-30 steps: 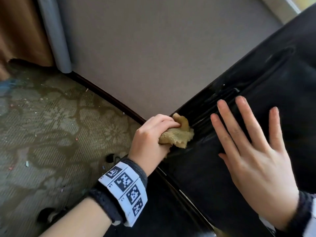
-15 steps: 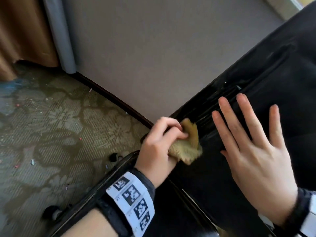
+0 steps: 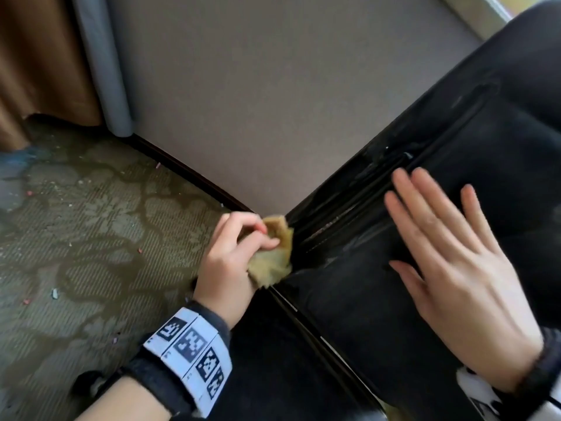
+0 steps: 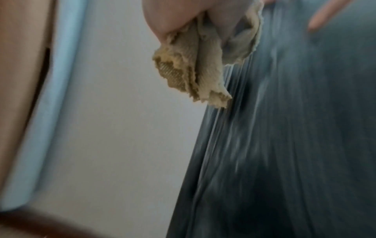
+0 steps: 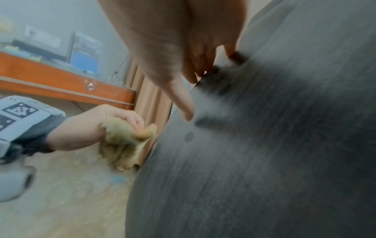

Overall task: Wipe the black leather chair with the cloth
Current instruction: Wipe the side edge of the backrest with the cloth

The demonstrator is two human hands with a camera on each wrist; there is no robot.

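One black leather chair (image 3: 379,299); left hand (image 3: 230,262) fingers grip one cloth (image 3: 274,256), right hand (image 3: 455,284) fingers spread.

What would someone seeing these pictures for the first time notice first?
Most striking is the crumpled tan cloth, bunched in the left hand and pressed to the glossy edge of the black leather chair at the centre of the head view. To its right, the right hand lies spread flat, fingers straight, on the chair's dark surface. Behind them, a patterned carpet speckled with small crumbs fills the left side.
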